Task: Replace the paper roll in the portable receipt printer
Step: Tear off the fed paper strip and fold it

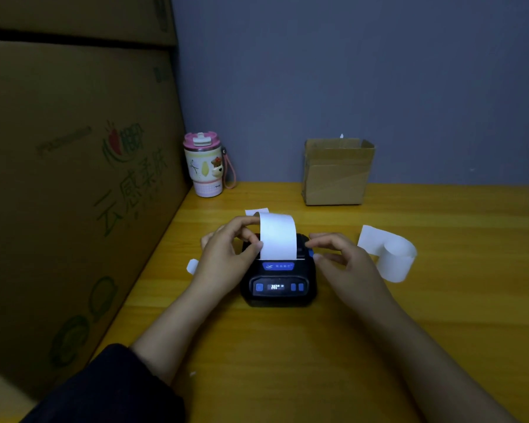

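Portable receipt printer (pixel 278 280) squat and black near the middle of the yellow tabletop (pixel 440 300), display lit, cover seemingly down; strip of white paper (pixel 278 236) rising from the slot behind the blue badge and arching over toward the far side.

Paper thin, light, limp; apt to crease, tear or curl back on itself; best taken by the edges near the slot, pulled straight along the feed line, never twisted; printer body rigid, light enough to skid on smooth wood, so worth steadying with one hand while the other draws or tears the strip.

Left hand (pixel 226 248) in from the left, wrist low, forearm laid along the tabletop; fingers (pixel 251 239) closed lightly on the left edge of the strip, thumb and forefinger pinching, the rest curled behind. Right hand (pixel 339 261) level with the printer's right flank, palm down; fingers loosely bent and gripping nothing, tips at or just beside the housing near the blue side tab; contact itself too small to judge.

Loose roll (pixel 393 256) on its side to the right, tail unwound, apart from the printer; likely the removed one, though not certain. Small paper scraps (pixel 192 265) by the left wrist and beyond the printer. Cardboard box (pixel 338 172) and pink-lidded tumbler (pixel 203 166) against the back wall, well clear.
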